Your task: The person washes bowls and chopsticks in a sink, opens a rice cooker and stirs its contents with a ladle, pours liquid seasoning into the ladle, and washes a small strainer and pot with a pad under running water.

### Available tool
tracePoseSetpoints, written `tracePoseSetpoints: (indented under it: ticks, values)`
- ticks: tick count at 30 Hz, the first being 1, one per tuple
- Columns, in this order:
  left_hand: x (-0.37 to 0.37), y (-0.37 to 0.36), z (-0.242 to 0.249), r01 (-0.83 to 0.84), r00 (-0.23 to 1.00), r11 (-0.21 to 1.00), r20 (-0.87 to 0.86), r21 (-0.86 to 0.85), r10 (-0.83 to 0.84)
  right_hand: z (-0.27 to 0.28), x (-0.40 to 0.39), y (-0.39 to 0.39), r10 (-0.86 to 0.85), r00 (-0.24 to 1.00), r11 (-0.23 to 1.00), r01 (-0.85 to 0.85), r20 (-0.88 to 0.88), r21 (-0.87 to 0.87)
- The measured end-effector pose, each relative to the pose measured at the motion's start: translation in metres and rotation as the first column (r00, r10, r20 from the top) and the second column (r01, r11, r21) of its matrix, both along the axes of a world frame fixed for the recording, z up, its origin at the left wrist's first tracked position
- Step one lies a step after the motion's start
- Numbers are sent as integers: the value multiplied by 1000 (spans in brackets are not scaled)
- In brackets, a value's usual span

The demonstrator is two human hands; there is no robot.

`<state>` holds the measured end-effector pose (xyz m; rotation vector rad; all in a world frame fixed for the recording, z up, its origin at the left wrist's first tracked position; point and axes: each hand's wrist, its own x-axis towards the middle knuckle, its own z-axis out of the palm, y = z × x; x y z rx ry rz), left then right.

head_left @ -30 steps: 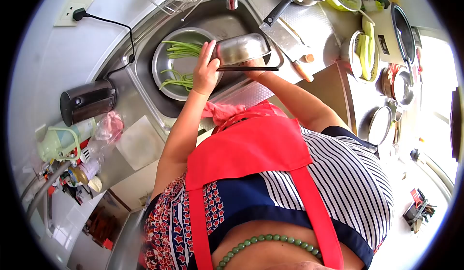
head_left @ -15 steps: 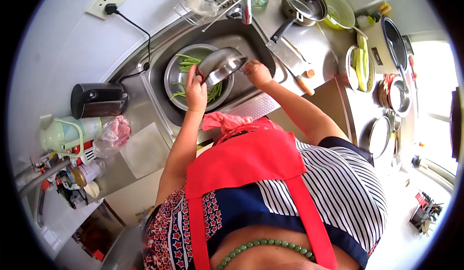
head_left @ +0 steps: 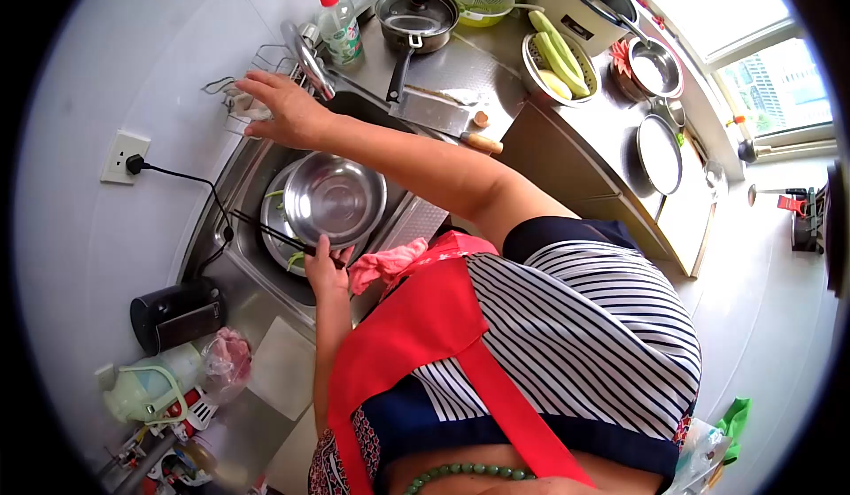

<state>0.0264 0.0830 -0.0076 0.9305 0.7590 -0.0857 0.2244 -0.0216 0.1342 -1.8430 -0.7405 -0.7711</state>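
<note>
My left hand point(head_left: 328, 272) grips the near rim of a shiny steel bowl point(head_left: 336, 198). A pair of dark chopsticks point(head_left: 266, 229) also runs out from this hand to the left. The bowl lies over a larger metal basin point(head_left: 270, 245) in the sink, hiding most of it; bits of green beans point(head_left: 295, 260) show at the basin's edge. My right hand point(head_left: 288, 112) stretches across the sink with fingers apart, holding nothing visible. It is over the wire dish rack point(head_left: 239, 125), beside the faucet point(head_left: 305, 61), and partly hides the rack.
Behind the sink stand a dish soap bottle point(head_left: 339, 30) and a lidded saucepan point(head_left: 416, 21). A cleaver point(head_left: 434, 112) and a wooden-handled knife point(head_left: 481, 143) lie on the right counter, near a colander of long green gourds point(head_left: 560, 57). A black kettle point(head_left: 179, 315) stands left.
My right hand has moved from beside the bowl to the rack and opened. The bowl, tilted before, now faces up in my left hand, and chopsticks now show there. The view has turned.
</note>
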Motion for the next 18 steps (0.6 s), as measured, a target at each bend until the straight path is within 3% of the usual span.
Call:
tracePoseSetpoints:
  ticks: [2, 4, 7, 8, 11, 12, 13, 15, 17, 18]
  values:
    - [-4, -7, 6, 39, 999, 998, -20, -58, -41, 14, -25, -24, 41, 999, 999, -42, -10, -26]
    - [-7, -14, 9, 90, 995, 990, -32, -106, -94, 4, -51, -59, 144, 893, 965, -222, -426, -139]
    - [-9, -34, 18, 214, 976, 963, 2, -162, -217, -32, -82, -126, -57, 943, 989, 8, -329, -147]
    - [-8, -43, 20, 266, 964, 947, 27, -181, -266, -26, -96, -152, -97, 854, 994, 62, -512, -85]
    - [4, -81, 44, 386, 922, 913, 102, -135, -374, -42, -131, -225, -352, 724, 933, 325, -593, -156]
    - [13, -96, 45, 426, 903, 900, 107, -87, -417, -62, -139, -252, -274, 675, 917, 397, -686, 25]
    - [22, -114, 48, 467, 880, 883, 110, -41, -461, -73, -146, -276, -176, 634, 857, 475, -753, 199]
    - [47, -152, 56, 491, 857, 871, 169, 16, -487, -80, -164, -330, -8, 475, 691, 639, -880, 339]
    - [79, -185, 48, 513, 832, 854, 194, 85, -519, -91, -177, -372, 189, 458, 418, 763, -869, 493]
    - [93, -203, 43, 494, 839, 864, 206, 98, -503, -96, -182, -391, 217, 446, 346, 797, -869, 495]
